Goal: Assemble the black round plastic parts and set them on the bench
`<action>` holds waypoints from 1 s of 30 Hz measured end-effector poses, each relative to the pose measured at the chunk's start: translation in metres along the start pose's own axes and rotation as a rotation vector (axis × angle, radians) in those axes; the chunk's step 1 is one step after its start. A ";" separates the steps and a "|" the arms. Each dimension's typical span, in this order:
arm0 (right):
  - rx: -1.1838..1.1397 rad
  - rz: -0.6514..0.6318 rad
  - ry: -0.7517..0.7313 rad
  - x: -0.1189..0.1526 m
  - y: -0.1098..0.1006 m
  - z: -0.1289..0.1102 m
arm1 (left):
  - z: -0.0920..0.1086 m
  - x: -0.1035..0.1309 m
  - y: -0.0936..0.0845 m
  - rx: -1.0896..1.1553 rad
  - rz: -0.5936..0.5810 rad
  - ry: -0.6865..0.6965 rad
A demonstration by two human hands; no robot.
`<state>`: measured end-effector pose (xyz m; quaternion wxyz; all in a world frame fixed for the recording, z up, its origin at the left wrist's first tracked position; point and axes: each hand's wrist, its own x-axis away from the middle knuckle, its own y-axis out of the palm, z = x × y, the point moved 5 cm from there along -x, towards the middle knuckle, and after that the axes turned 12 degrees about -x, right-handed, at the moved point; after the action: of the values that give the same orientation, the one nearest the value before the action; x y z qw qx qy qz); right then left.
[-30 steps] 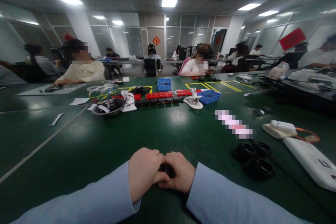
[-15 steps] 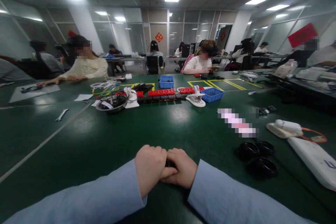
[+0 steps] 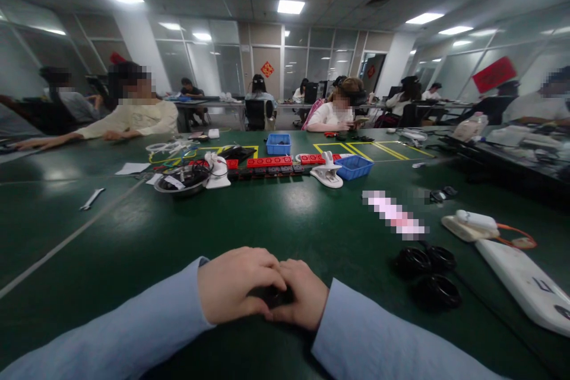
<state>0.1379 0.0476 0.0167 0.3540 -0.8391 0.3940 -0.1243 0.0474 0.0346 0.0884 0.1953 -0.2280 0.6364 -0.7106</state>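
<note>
A small black object [image 3: 272,295] is low in the middle of the head view, between my two hands and mostly covered by them; its kind cannot be made out. My left hand [image 3: 240,282] arches over it from the left, fingers bent on top and thumb underneath. From the right, my right hand [image 3: 305,295] curls around it, its thumb near the left thumb. Both hands are closed on it just above the green table [image 3: 178,231]. To the right stand several black ring-shaped parts [image 3: 439,292] with open tops.
A white power bank-like slab [image 3: 519,276] and a white charger [image 3: 476,221] lie at right. Across the table are a metal bowl of cables [image 3: 182,189], white clamps [image 3: 328,175], red blocks [image 3: 269,162], blue bins [image 3: 354,167] and a wrench [image 3: 92,199]. Other people sit beyond.
My left hand has turned and loosened its fist into a wider arch, baring more of the black object. My right hand stays around it. The view has shifted slightly.
</note>
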 end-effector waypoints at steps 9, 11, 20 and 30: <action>-0.007 -0.003 0.019 0.000 -0.002 0.000 | -0.002 -0.006 0.014 0.035 -0.046 -0.014; 0.006 -0.004 0.029 0.000 -0.002 0.000 | -0.002 -0.007 0.014 0.001 -0.059 -0.034; 0.037 0.009 0.046 -0.001 0.002 0.003 | 0.003 -0.005 0.009 -0.122 -0.075 -0.104; 0.018 0.034 0.049 0.001 0.002 0.004 | -0.006 -0.011 0.017 -0.099 -0.118 -0.384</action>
<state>0.1394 0.0483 0.0121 0.3538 -0.8257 0.4156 -0.1425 0.0528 0.0433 0.0701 0.2594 -0.4054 0.6073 -0.6321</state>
